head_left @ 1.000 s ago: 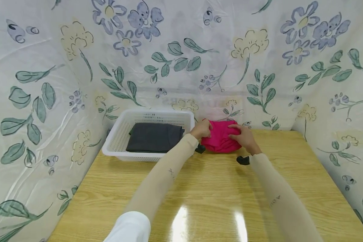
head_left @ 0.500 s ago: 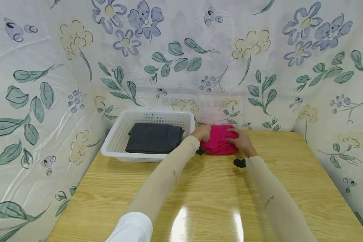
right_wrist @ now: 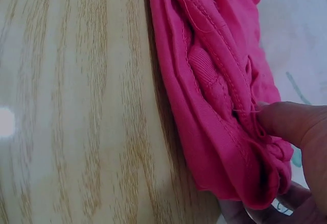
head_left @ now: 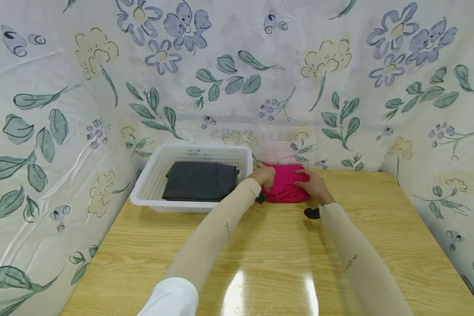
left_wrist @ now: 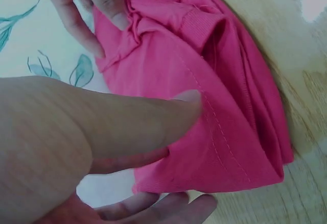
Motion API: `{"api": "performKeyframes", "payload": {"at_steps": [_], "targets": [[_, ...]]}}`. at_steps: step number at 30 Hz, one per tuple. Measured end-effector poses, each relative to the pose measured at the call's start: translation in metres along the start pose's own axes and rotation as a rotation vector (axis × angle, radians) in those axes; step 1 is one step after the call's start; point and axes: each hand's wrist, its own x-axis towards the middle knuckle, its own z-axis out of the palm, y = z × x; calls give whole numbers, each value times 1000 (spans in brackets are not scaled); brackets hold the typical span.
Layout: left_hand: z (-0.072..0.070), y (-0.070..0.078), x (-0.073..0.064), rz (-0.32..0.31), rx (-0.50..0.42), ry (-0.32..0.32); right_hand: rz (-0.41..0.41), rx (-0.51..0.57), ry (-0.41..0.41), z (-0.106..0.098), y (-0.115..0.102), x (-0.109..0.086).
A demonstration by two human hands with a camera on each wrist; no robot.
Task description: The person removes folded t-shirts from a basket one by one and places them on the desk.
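Nearest me, both of my sleeved forearms ran out across the wooden worktop [head_left: 276, 259], whose near half carried two bright glare patches. Past them my two hands met on a folded pink garment [head_left: 285, 188] lying at the worktop's far edge, close against the flowered backdrop [head_left: 237, 87]. My left hand [head_left: 263, 175] grasped the garment's left end: in the left wrist view the thumb [left_wrist: 153, 117] lay pressed on top of the cloth [left_wrist: 225, 106] while the other fingers curled beneath its hem. My right hand [head_left: 313, 184] grasped the right end; in the right wrist view the thumb [right_wrist: 294, 124] pinched down on a bunched seam of the garment [right_wrist: 214, 91], with fingers showing under the lower fold. The garment rested on the worktop, its layers stacked and its edge a little rumpled. Just left of it, toward the worktop's far left corner, stood a white plastic basket [head_left: 150, 188] holding a folded dark grey garment [head_left: 200, 181]; the basket's right wall was just beside my left hand. The flowered sheet closed in the far side and both flanks.
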Motion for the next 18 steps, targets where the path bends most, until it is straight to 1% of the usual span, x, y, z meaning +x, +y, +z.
{"api": "performKeyframes", "payload": {"at_steps": [3,5,8,10,14,16,18], "targets": [[1,-1,-2,-24,-11,29,-7,-43,-4,0,-2,-1],[1,-2,-2,-18,-6,46,-11,-63,-4,0,-3,-1],[-1,-3,-3,11,-18,62,-25,-75,13,-2,-5,-2],[-2,-4,-4,42,-56,64,-36,-90,36,-4,-5,-3],[-8,-4,-6,105,-172,34,-58,-109,90,-11,-6,-7],[-12,-4,-8,133,-226,19,-79,-106,107,-14,-8,-10],[-16,-5,-11,159,-266,20,-100,-88,116,-17,-11,-12]]}}
